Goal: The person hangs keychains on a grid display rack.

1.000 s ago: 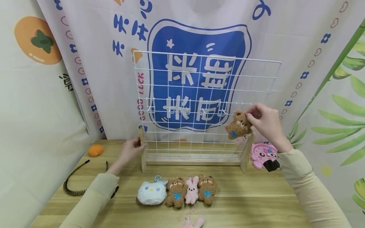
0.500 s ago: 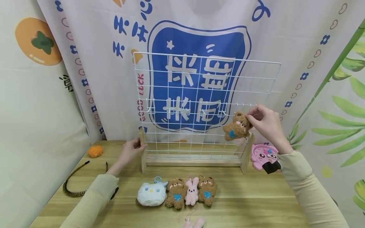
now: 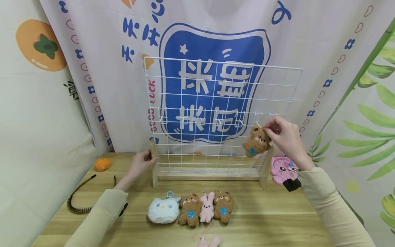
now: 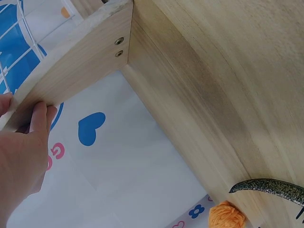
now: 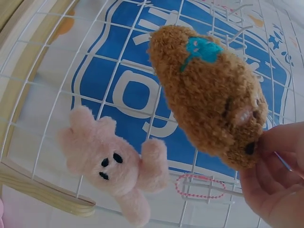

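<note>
My right hand (image 3: 287,139) pinches a brown plush bear keychain (image 3: 256,142) by the top of its head, in front of the right side of a white wire grid rack (image 3: 210,176). A hook (image 3: 257,124) shows just above the bear. Beside it in the right wrist view is a pink plush bunny (image 5: 114,164), with a pink bead chain (image 5: 199,186) at the grid. On the other side, my left hand (image 3: 142,164) grips the rack's wooden side post (image 4: 71,73) between thumb and fingers.
In front of the rack lie a white plush cat (image 3: 163,211), two brown bears (image 3: 189,210), a pink bunny (image 3: 207,207) and, at the lower edge, another pink plush (image 3: 210,242). A pink character clock (image 3: 284,169) is at right. A headband (image 3: 74,206) and orange plush (image 3: 102,164) lie left.
My right hand has come down slightly with the bear, and the hook above it now shows. My left hand stays on the post.
</note>
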### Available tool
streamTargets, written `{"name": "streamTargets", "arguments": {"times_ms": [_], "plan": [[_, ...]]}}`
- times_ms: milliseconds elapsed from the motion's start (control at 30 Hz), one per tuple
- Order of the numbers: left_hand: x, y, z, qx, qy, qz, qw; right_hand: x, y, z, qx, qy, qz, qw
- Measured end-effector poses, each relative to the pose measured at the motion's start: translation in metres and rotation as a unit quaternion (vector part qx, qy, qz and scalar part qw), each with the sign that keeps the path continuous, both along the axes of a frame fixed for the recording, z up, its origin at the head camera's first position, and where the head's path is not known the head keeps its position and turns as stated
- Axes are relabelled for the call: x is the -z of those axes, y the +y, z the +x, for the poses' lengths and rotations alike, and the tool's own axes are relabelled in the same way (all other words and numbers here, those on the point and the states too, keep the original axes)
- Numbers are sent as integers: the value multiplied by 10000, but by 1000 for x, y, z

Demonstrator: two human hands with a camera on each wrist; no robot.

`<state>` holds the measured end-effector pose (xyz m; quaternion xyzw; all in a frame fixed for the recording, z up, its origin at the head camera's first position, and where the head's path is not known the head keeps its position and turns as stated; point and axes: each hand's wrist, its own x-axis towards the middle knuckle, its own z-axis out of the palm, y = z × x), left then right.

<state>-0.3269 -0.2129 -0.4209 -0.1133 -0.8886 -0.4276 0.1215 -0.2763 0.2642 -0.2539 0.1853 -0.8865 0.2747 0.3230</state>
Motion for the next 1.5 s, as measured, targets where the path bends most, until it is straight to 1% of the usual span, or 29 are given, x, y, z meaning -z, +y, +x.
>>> {"name": "streamTargets", "arguments": {"times_ms": [267, 433, 600, 733, 833, 967, 1267, 1500], "plan": [[1, -1, 2, 56, -25, 37, 10000, 6, -1, -2, -190, 406, -124, 9989], [0, -1, 2, 25, 5, 38, 10000, 9, -1, -3, -282, 534, -244, 9979], [0, 0, 3, 27, -49, 12, 10000, 8, -1, 0, -226, 597, -269, 9976], [-1, 0, 3, 25, -48, -1, 10000, 4, -2, 4, -118, 670, -169, 9975], [-1, 0, 1, 23, -66, 31, 10000, 1, -2, 4, -58, 685, -108, 9976], [0, -1, 0, 32, -97, 37, 9999, -1, -3, 3, 6, 604, -126, 9981], [0, -1, 1, 85, -115, 93, 9999, 3, -2, 5, 80, 165, -500, 9986], [0, -2, 1, 61, -107, 77, 9999, 5, -4, 2, 83, 74, -577, 9983]]}}
